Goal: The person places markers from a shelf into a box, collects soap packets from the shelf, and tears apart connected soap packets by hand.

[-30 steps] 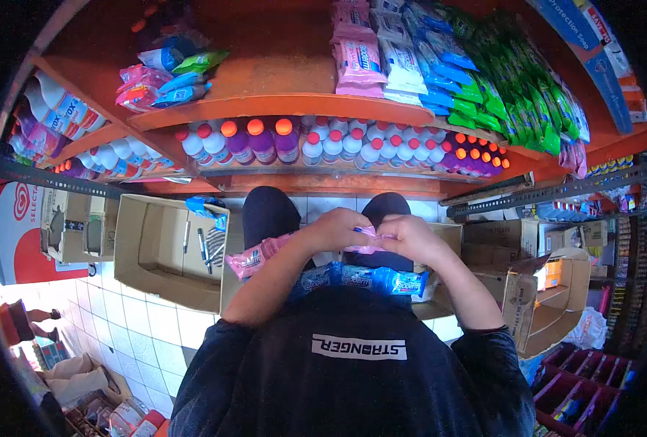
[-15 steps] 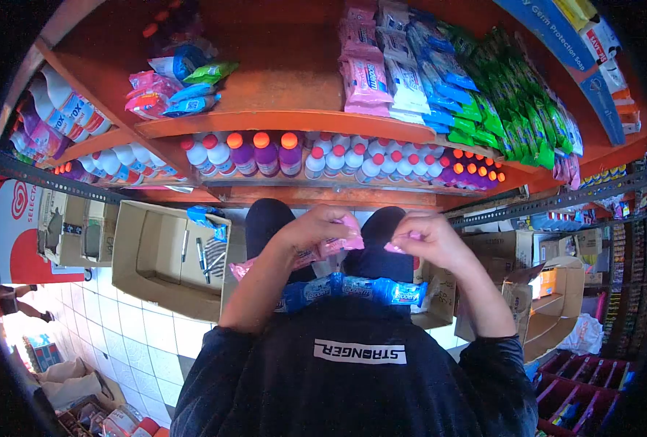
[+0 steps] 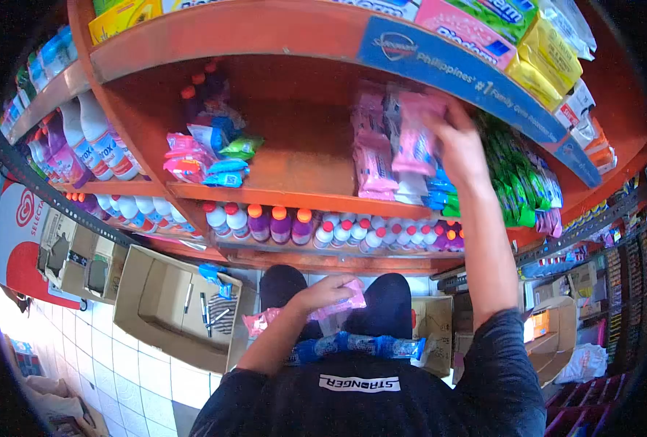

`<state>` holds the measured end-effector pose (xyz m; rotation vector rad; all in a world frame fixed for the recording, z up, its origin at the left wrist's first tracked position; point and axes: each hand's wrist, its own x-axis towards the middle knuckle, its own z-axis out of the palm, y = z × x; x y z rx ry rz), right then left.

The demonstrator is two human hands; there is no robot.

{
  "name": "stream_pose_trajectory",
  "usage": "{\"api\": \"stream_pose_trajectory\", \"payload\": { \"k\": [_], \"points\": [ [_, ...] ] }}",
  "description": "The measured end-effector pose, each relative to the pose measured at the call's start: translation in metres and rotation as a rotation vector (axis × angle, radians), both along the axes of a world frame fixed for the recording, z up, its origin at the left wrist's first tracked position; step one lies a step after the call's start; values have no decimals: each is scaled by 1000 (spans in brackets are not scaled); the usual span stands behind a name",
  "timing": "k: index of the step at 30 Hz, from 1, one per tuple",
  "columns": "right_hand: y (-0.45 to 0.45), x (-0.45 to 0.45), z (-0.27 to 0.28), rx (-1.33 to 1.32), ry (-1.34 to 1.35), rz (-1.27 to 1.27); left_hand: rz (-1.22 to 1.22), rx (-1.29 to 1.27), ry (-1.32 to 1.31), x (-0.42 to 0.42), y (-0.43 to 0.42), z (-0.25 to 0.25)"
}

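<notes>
My right hand point(image 3: 454, 138) reaches up to the shelf, its fingers closed on a pink packet point(image 3: 415, 142). That packet is blurred and hangs over the white packets point(image 3: 411, 188), beside a stack of pink packets point(image 3: 374, 164). Low over my lap, my left hand point(image 3: 330, 293) is closed around a strip of pink packets point(image 3: 263, 320), whose one end trails out to the left below the wrist. A strip of blue packets point(image 3: 360, 345) lies across my lap. Green packets point(image 3: 516, 189) fill the shelf to the right of my right hand.
A blue-labelled shelf edge point(image 3: 476, 80) runs just above my right hand. Bottles point(image 3: 279, 224) line the lower shelf. Small mixed packets point(image 3: 210, 156) sit at the left. An open cardboard box point(image 3: 174, 309) with pens stands left of my legs, another box point(image 3: 436, 328) right of them.
My right hand has gone from my lap up to the shelf with a pink packet. My left hand keeps the strip over my lap. The view has tilted upward.
</notes>
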<state>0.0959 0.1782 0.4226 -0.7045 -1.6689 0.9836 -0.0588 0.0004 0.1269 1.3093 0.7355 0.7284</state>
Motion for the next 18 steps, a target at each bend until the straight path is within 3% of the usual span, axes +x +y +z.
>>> {"api": "stream_pose_trajectory", "payload": {
  "k": [2,3,5,8,10,14,18],
  "points": [
    [60,-19,-23,34,10,-80,11,28,12,-2,2,-4],
    [83,-28,-30,98,-122,-166,16,41,18,-3,2,-6],
    [86,-54,-30,212,-60,-41,4,6,0,-2,3,-9],
    [132,-65,-55,282,-159,-68,-2,-19,23,-3,0,-8],
    [156,-59,-70,403,-384,-276,-16,-37,27,-4,-1,-8],
    [133,-53,-62,638,-616,-433,-38,-44,34,-6,0,-4],
    [125,-53,-61,512,-831,-493,-53,10,86,-4,2,-8]
  ]
}}
